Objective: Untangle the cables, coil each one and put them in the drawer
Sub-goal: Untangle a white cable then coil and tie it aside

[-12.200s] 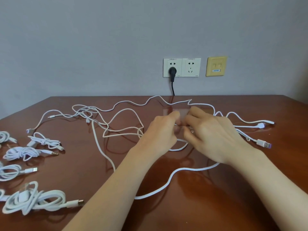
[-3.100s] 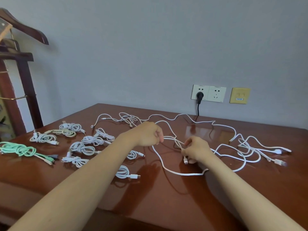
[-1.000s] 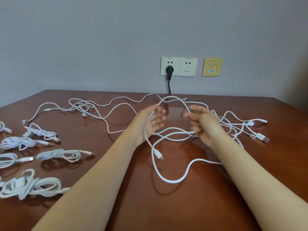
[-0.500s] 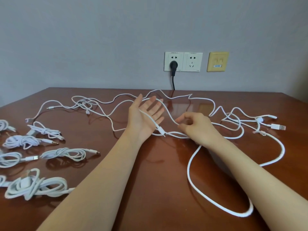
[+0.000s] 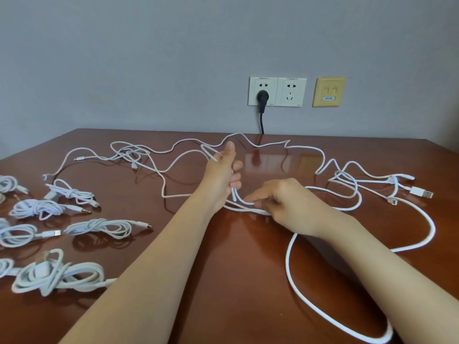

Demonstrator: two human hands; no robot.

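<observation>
Loose white cables (image 5: 173,165) lie tangled across the brown table (image 5: 238,281). My left hand (image 5: 222,175) is raised mid-table, thumb up, its fingers curled round a thin white cable (image 5: 234,194) that runs down from the palm. Just right of it and lower, my right hand (image 5: 285,202) pinches the same thin cable close to the tabletop. A thick white cable (image 5: 426,234) sweeps in a wide loop around my right forearm. More strands and a USB plug (image 5: 422,193) lie at the right. No drawer is in view.
Several coiled white cables lie in rows at the left, among them one (image 5: 99,227) near my left forearm and a thick bundle (image 5: 57,273) by the front edge. Behind the table, wall sockets hold a black plug (image 5: 262,98); a yellow wall plate (image 5: 329,91) sits beside them.
My left hand went from flat and open to fingers curled round the thin cable. My right hand dropped a little toward the table, still pinching that cable.
</observation>
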